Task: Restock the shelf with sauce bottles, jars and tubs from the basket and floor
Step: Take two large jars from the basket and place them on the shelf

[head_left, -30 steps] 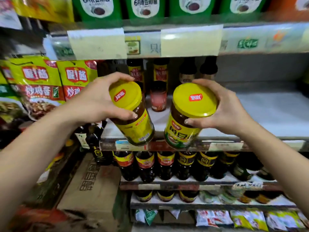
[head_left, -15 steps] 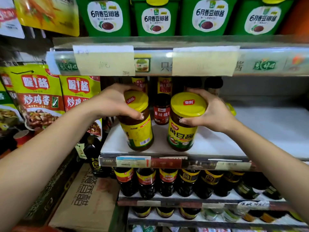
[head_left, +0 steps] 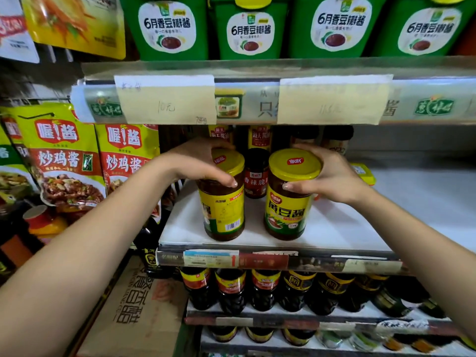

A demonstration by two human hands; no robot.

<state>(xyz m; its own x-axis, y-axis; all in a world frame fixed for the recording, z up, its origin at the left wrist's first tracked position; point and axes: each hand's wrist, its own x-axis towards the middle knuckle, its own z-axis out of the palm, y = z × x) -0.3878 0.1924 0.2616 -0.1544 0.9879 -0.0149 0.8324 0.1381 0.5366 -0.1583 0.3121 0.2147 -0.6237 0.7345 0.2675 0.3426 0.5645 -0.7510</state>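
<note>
Two yellow-lidded sauce jars stand upright on the white middle shelf point(head_left: 334, 228) near its front edge. My left hand point(head_left: 198, 163) grips the left jar point(head_left: 224, 212) around its lid and shoulder. My right hand point(head_left: 332, 173) grips the right jar point(head_left: 286, 215) the same way. The left jar shows its barcode side, while the right jar shows its front label. A small dark red-labelled jar point(head_left: 256, 173) stands between and behind them, with dark bottles point(head_left: 260, 137) further back.
Green sauce tubs point(head_left: 247, 29) fill the top shelf. Dark soy bottles point(head_left: 231, 289) line the lower shelves. Yellow sauce pouches point(head_left: 61, 158) hang at left. A cardboard box point(head_left: 139, 305) lies at lower left. The middle shelf's right part is bare white, apart from a yellow-lidded item point(head_left: 364, 173).
Both hands have carried the tilted jars forward and down onto the middle shelf, and the jars now stand upright. The camera has moved closer.
</note>
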